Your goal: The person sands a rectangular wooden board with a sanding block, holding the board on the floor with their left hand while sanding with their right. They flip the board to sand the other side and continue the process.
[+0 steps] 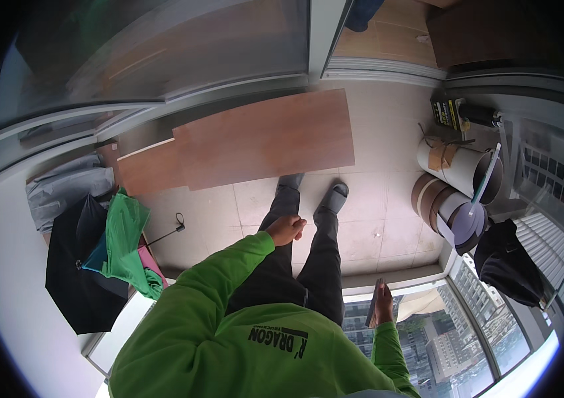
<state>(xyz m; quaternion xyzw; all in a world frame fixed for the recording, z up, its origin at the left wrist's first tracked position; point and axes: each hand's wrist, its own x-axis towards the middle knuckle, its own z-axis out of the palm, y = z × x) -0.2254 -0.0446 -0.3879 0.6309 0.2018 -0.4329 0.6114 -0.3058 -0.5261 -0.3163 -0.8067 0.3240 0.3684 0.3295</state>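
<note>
My left hand (pixel 286 230) hangs over my left thigh with its fingers curled; nothing shows in it. Over by the window, my right hand (pixel 385 302) grips a thin, flat dark object (pixel 373 304), seen nearly edge-on, so I cannot tell its kind. A large reddish-brown board (pixel 267 139) lies in front of my feet, its near edge by my left slipper (pixel 290 180). At its left end, a second brown board (pixel 147 169) is partly covered by it. My right slipper (pixel 335 196) rests on the tiled floor (pixel 366 219).
On the left are an open black umbrella (pixel 83 273), a green plastic bag (pixel 125 234) and grey wrapped bundles (pixel 73 184). Large rolls of sheet material (pixel 453 164) lie at right, near a black bag (pixel 508 263). A sliding-door track (pixel 381 72) crosses the far side.
</note>
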